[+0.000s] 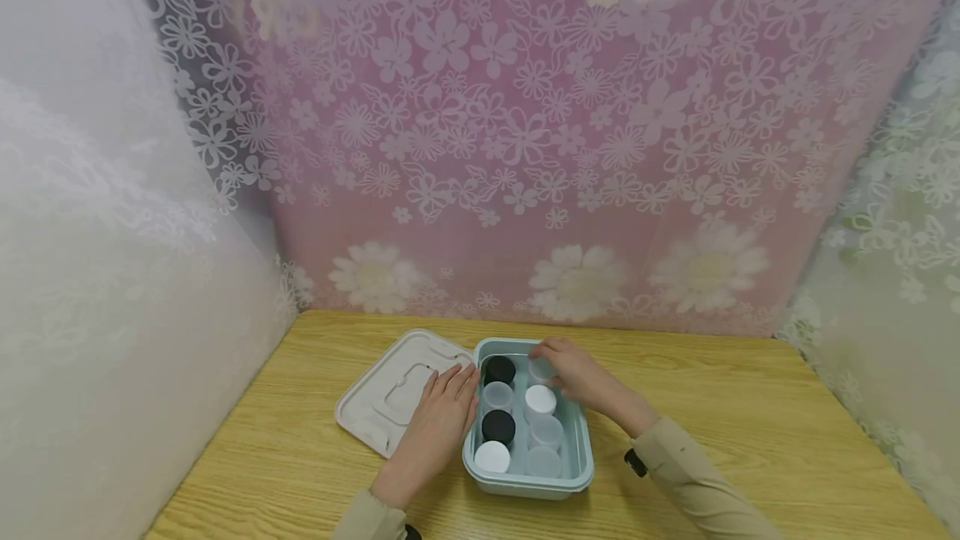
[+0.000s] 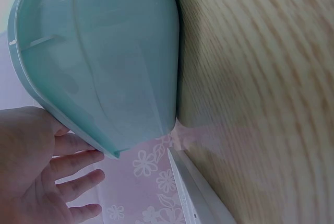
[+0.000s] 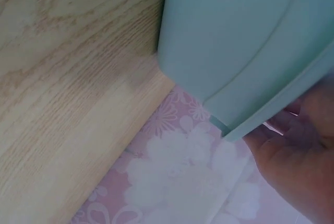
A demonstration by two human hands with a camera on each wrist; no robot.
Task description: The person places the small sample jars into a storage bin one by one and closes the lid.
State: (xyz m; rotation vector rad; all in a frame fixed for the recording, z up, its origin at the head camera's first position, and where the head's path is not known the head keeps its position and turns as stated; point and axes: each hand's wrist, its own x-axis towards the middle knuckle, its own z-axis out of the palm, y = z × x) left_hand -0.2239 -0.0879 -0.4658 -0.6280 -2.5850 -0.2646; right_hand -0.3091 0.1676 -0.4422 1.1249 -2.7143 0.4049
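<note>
A light blue plastic box (image 1: 529, 486) stands open on the table, holding two rows of small round containers. The left row has a black-topped container (image 1: 500, 370), a translucent one (image 1: 498, 397), another black one (image 1: 498, 427) and a white one (image 1: 492, 457). On the right are a white-topped container (image 1: 540, 401) and several translucent ones. My right hand (image 1: 585, 377) reaches over the far right rim, thumb and fingers about the far translucent container (image 1: 542, 369); its fingertips are partly hidden. My left hand (image 1: 442, 411) rests against the box's left rim, fingers extended, as the left wrist view shows.
A pale lid (image 1: 375, 407) lies on the table left of the box, partly under the left hand. The wooden table (image 1: 712, 407) ends at a flowered pink curtain (image 1: 487, 148) behind, with pale sheets at both sides.
</note>
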